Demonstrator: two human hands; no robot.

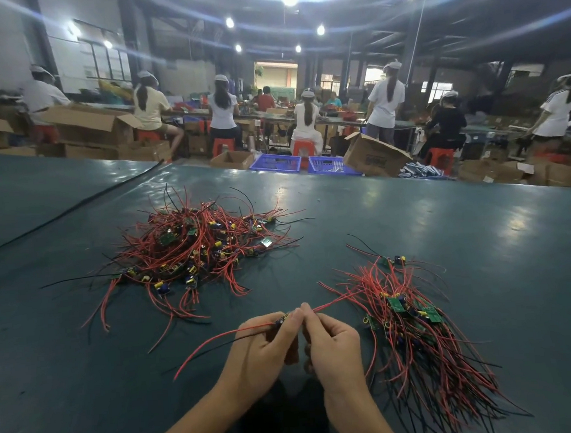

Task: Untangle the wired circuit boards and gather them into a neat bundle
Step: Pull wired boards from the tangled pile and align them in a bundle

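Circuit board (282, 319) pinched by left hand (263, 349); right hand (335, 346) alongside pinches its red wire (334, 302).

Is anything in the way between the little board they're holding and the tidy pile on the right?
Nothing visible does. The left hand and right hand pinch the wired board; only bare table lies between it and the bundle on the right.

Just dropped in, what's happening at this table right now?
A person is sorting wired circuit boards on a dark green table. The left hand pinches one small board, and the right hand pinches the red wire beside it. A tangled pile lies ahead to the left; a straighter bundle lies beside the right hand.
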